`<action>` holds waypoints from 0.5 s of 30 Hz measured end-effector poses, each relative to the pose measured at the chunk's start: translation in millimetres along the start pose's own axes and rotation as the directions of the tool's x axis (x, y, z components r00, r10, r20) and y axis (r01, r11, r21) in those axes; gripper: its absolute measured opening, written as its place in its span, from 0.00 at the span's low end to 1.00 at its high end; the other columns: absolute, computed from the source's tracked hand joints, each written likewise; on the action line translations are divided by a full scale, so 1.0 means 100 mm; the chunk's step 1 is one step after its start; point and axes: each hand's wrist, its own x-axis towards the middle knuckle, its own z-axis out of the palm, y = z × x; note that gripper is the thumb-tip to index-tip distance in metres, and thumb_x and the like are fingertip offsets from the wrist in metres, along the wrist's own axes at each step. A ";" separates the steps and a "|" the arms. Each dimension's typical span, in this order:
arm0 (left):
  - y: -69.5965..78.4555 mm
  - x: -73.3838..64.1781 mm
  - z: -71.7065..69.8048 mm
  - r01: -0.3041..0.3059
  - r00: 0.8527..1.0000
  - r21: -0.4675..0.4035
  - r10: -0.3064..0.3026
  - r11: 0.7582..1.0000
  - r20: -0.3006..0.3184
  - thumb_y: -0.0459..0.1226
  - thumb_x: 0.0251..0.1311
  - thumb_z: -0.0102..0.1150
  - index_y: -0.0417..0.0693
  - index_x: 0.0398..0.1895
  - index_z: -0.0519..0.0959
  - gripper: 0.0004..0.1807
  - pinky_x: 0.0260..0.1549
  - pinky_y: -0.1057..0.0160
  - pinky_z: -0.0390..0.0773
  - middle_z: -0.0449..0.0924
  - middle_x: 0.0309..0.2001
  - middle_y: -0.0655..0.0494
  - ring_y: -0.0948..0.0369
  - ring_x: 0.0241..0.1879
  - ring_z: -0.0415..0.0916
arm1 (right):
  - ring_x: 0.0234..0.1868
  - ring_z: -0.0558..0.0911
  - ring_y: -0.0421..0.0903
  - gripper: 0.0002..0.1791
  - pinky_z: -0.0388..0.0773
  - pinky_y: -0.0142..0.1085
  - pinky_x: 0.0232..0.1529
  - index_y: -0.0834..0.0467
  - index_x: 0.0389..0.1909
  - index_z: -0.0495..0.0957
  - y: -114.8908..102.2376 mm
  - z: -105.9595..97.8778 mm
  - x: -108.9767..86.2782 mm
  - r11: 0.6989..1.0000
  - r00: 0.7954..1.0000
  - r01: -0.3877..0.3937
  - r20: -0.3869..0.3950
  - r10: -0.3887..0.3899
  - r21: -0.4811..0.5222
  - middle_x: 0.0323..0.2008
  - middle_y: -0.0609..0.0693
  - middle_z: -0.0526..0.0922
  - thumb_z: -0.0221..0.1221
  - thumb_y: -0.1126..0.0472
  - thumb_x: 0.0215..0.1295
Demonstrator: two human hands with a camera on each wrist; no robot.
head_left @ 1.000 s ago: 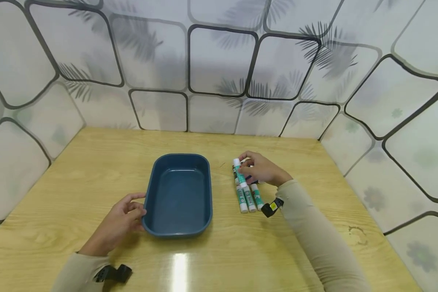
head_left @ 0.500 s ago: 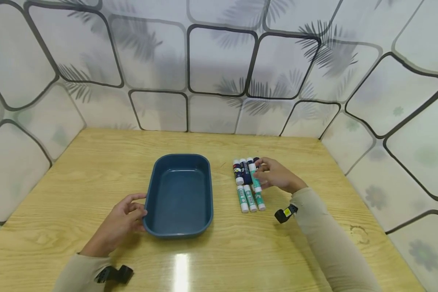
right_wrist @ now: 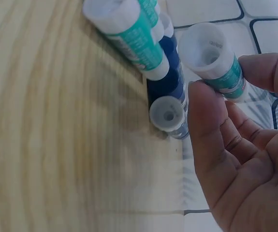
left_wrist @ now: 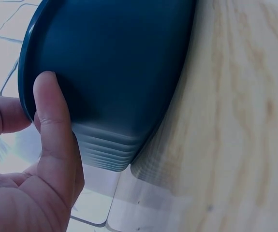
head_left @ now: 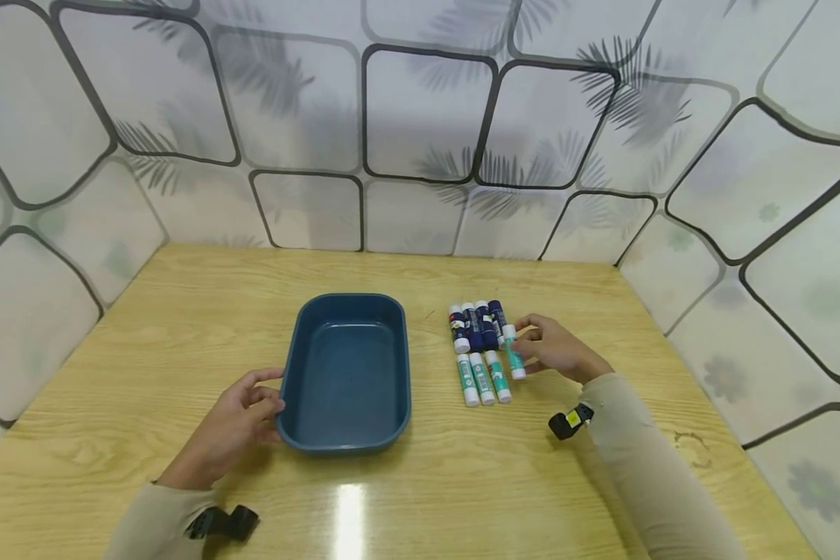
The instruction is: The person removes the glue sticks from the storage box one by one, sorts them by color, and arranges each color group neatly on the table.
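My right hand (head_left: 556,348) pinches a turquoise glue stick (head_left: 514,354) with white ends between thumb and fingers, held at a slant. The right wrist view shows the same glue stick (right_wrist: 213,58) end-on, raised off the table. Close by, a row of navy glue sticks (head_left: 486,325) lies side by side, and 3 turquoise glue sticks (head_left: 481,379) lie nearer to me. At the left side of the dark blue tray (head_left: 345,449), my left hand (head_left: 227,424) holds its edge. In the left wrist view, one finger (left_wrist: 51,113) lies against the tray's wall, another digit at the rim.
The wooden table (head_left: 420,498) reaches back to a patterned curtain-like wall (head_left: 420,210), which also rises on both sides. Bare wood lies between the tray and the glue sticks. A dark ring-shaped mark (head_left: 693,449) shows on the right.
The right hand has moved right and toward me with the turquoise glue stick, uncovering the navy row. The left hand and the tray have stayed put.
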 end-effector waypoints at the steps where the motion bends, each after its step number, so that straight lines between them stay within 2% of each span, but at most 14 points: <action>1: 0.00 0.00 0.00 0.000 1.000 -0.001 0.000 1.000 -0.001 0.27 0.68 0.41 0.34 0.69 0.53 0.27 0.34 0.54 0.83 0.69 0.42 0.43 0.54 0.34 0.78 | 0.38 0.77 0.51 0.24 0.82 0.46 0.41 0.66 0.61 0.60 0.02 -0.01 -0.01 1.000 1.000 -0.004 0.002 0.004 0.001 0.40 0.59 0.74 0.55 0.61 0.69; 7: 0.01 0.00 0.00 0.003 1.000 -0.001 -0.003 1.000 -0.009 0.26 0.67 0.42 0.35 0.69 0.54 0.27 0.34 0.54 0.83 0.70 0.42 0.43 0.54 0.34 0.78 | 0.38 0.78 0.51 0.25 0.82 0.45 0.41 0.67 0.60 0.60 0.14 -0.04 -0.04 0.999 0.999 -0.034 0.010 0.034 0.002 0.41 0.60 0.74 0.56 0.61 0.68; 15: 0.01 0.00 0.01 0.007 1.000 -0.001 -0.007 1.000 -0.003 0.27 0.67 0.43 0.35 0.70 0.53 0.28 0.34 0.54 0.83 0.70 0.42 0.43 0.54 0.35 0.78 | 0.34 0.80 0.50 0.25 0.82 0.42 0.36 0.68 0.59 0.61 0.23 0.00 -0.04 0.998 0.998 -0.064 0.010 0.064 0.001 0.41 0.60 0.76 0.57 0.62 0.67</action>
